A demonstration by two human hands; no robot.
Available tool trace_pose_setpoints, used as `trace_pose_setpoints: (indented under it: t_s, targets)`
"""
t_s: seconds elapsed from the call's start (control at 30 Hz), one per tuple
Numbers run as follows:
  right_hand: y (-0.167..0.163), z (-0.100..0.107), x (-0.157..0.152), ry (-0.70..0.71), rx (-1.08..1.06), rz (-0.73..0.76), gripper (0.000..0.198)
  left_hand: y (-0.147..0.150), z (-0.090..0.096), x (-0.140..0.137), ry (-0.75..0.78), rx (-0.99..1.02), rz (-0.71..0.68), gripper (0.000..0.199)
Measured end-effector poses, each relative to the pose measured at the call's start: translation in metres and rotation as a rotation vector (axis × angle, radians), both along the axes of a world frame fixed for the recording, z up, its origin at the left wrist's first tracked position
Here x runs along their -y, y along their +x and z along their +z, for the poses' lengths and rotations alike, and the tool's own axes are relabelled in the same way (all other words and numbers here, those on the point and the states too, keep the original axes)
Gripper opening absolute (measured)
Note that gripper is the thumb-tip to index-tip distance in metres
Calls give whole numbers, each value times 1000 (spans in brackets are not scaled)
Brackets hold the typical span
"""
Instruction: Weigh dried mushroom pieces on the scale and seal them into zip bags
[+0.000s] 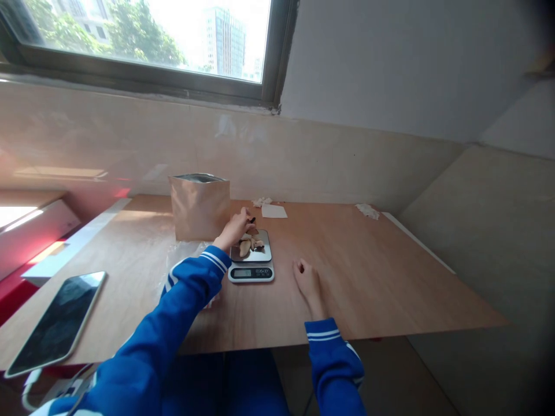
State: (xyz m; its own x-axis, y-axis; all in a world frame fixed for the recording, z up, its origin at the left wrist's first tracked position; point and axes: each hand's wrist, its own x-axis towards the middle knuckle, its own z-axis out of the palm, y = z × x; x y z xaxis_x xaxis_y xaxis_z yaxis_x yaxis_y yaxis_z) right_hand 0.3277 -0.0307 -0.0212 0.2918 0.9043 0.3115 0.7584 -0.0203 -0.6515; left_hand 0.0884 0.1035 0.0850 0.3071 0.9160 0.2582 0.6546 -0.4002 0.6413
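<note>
A white kitchen scale (251, 273) with a silver weighing plate stands on the table, its small display lit. On the plate lies a little heap of pale, dark-edged pieces (245, 247) that look like dried mushroom slices. My left hand (236, 229) reaches over the back of the plate, its fingers pinched on a small dark-tipped piece of the same sort. My right hand (307, 277) rests on the table to the right of the scale, loosely curled, with nothing visible in it. Close behind my left wrist stands an opened brown foil pouch (200, 209).
A clear plastic bag (180, 254) lies partly under my left forearm. At the left edge is a tablet (58, 320) with a white cable plugged in. A white card (274, 211) and crumpled tissue (367, 211) lie toward the wall.
</note>
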Motion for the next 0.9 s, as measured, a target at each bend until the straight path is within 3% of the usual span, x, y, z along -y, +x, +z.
trace_pose_setpoints:
  t_s: [0.23, 0.37, 0.67, 0.9]
  targets:
    - [0, 0, 0, -8, -3, 13, 35, -1, -34, -13, 4, -85, -8, 15]
    - [0, 2, 0, -17, -8, 12, 35, -2, -43, -14, -10, -133, -19, 21]
    - [-2, 4, 2, -18, 2, 2, 35, -7, -34, 0, 24, -142, 35, 27]
    - [-1, 1, 2, -18, 29, 0, 34, -31, -24, 38, 67, -70, 38, 25]
